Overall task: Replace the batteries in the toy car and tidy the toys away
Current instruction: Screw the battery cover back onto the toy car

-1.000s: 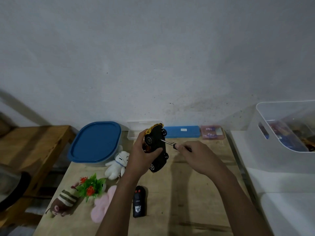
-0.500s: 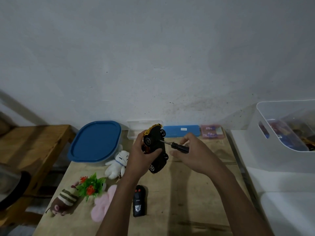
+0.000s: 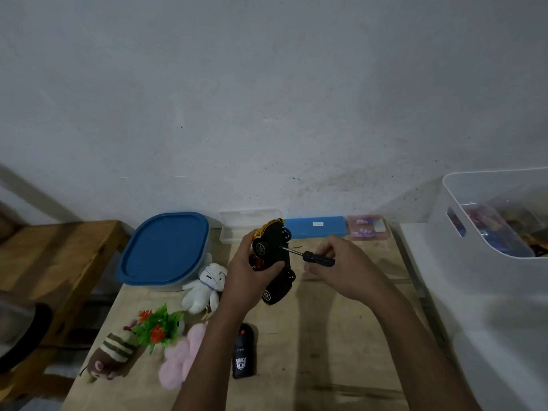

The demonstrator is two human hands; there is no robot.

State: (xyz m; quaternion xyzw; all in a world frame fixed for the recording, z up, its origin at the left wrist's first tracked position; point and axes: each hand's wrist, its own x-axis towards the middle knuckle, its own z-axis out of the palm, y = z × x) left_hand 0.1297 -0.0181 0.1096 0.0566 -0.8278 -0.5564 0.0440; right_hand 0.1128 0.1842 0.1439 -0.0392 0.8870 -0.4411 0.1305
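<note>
The toy car is gripped in the left hand above the table's far middle, wheels showing. A screwdriver is pinched in the right hand — tip set against the car's underside. Writing on the near remote cannot be read.

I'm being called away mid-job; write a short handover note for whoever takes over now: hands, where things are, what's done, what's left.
Left hand grips the toy car, underside facing right. Right hand holds the screwdriver, tip at that underside.
Remote and soft toys lie on the table; white bin stands to the right.
Done: screwdriver applied; cover's state unclear.
Left: open it, swap batteries, put toys away.
</note>
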